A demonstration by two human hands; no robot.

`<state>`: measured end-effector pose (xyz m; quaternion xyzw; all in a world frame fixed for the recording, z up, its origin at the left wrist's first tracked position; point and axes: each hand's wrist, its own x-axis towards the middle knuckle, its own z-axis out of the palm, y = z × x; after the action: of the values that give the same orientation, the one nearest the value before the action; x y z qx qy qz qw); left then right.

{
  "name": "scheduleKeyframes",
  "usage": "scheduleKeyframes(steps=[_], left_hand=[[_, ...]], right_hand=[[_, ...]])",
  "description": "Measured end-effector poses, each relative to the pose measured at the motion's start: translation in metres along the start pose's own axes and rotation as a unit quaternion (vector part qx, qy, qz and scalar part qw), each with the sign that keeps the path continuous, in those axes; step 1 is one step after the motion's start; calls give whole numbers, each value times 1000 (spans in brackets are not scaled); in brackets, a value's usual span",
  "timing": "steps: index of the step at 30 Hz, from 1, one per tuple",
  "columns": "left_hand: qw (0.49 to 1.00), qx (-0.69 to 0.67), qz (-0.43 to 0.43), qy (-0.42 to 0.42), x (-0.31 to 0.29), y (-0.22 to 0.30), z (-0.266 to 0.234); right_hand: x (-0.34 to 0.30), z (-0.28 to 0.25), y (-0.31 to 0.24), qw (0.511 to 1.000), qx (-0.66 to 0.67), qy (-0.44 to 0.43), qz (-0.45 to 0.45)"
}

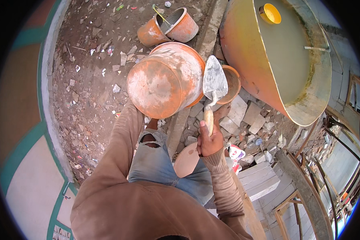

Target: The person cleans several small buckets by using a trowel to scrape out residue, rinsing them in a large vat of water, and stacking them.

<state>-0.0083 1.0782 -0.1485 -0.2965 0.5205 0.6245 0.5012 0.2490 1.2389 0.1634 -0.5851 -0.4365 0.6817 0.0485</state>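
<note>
My right hand (211,142) is closed around the wooden handle of a pointed trowel (215,78). Its grey-smeared blade points away from me, above a small orange bucket (230,85). A large orange bucket (156,88), crusted with pale mortar, is tipped with its base toward me. My left sleeve (122,132) reaches to the near left side of this bucket, which hides my left hand. Beside my right wrist, over my jeans, shows a flat pinkish oval piece (186,161); I cannot make out what it is.
At the right stands a big cut-open tank (244,52) of cloudy water with a yellow dipper (270,14) in it. Two more dirty buckets (184,26) lie beyond. Broken tiles (238,110) and rubble cover the ground by a concrete kerb (208,36). A green-trimmed wall (22,168) runs along the left.
</note>
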Motion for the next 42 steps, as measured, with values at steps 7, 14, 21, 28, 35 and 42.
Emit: scheduleKeyframes(steps=[7,14,21,28,35,42], left_hand=[[999,36,5,2,-9,12,6],[989,122,77,-28,-45,46,46],[590,593,515,-188,-165,39,80],[359,701,564,-249,-187,-25,35],[361,653,596,-296,-183,-27,20],[376,607,631,-303,-183,-19,6]], right_hand=[[-2,-4,25,1000,-13,-6,-16],[-8,-48,57,974,127,182,-50],[-7,-90,99,956,122,266,35],[-16,-40,115,971,134,186,66],[-25,-13,107,971,110,198,-79],[-8,-27,113,942,-87,259,-194]])
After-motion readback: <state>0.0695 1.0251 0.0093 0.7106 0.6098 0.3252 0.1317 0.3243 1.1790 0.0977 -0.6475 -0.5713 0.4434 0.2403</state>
